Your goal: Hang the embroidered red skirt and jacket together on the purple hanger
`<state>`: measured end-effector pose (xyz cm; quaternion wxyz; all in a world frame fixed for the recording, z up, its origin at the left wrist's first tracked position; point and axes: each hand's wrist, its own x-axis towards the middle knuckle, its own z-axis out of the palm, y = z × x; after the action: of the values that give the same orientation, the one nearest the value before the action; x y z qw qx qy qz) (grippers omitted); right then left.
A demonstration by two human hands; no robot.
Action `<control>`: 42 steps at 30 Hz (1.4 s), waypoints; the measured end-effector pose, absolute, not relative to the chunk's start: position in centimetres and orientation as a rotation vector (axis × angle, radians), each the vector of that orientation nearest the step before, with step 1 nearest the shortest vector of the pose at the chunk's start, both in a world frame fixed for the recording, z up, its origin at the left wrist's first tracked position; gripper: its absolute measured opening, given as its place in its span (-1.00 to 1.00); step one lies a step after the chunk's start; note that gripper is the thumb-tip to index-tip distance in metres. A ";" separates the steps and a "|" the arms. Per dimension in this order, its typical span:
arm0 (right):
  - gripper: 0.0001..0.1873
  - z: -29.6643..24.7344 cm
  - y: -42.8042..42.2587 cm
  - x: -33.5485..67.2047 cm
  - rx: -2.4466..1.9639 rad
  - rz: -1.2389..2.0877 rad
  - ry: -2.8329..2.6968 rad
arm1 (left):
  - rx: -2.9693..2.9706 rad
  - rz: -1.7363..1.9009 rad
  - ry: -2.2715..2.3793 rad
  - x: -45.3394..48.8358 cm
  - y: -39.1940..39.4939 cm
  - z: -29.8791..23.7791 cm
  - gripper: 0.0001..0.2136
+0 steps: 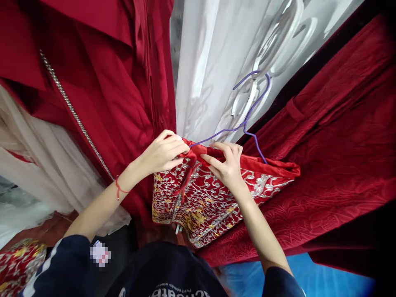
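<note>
A red skirt (pixel 213 202) with silver and gold embroidery hangs in front of me, its smooth red waistband at the top. A purple hanger (pixel 245 123) reaches down into the waistband, with its hook up by the white curled metalwork. My left hand (pixel 167 152) pinches the waistband near its left end. About the middle of the same band, my right hand (pixel 227 163) is closed on the fabric, thumb on the near side. A thin red tie (pixel 185 183) dangles below the band between the hands. Part of the hanger's left arm is hidden by fabric.
Dark red garments hang at the left (pixel 117 82) and a patterned red cloth (pixel 340 144) at the right. White scroll metalwork (pixel 289 33) stands behind, before a pale sheer curtain (pixel 198 62). Another embroidered red piece (pixel 18 264) lies lower left; a blue surface (pixel 324 276) shows lower right.
</note>
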<state>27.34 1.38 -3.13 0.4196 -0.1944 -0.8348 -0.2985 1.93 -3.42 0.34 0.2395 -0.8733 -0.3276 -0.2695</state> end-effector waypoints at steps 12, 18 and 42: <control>-0.88 -3.2 -0.5 27.2 -0.416 -0.798 -2.061 | -2.455 -0.672 -0.781 4.5 -3.1 -1.1 -0.71; -0.93 -2.4 0.5 26.5 -0.453 -0.720 -1.975 | -2.388 -0.915 -0.751 5.7 -2.1 -1.0 -0.60; -0.54 -18.1 -7.1 19.3 -1.580 0.362 -1.945 | -2.111 -1.099 -1.209 6.5 -0.3 0.6 -0.52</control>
<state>19.28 -7.13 -18.11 0.3001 -0.5954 -0.7328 0.1362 6.51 -0.25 0.61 0.2341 -0.7689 -0.4402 -0.4002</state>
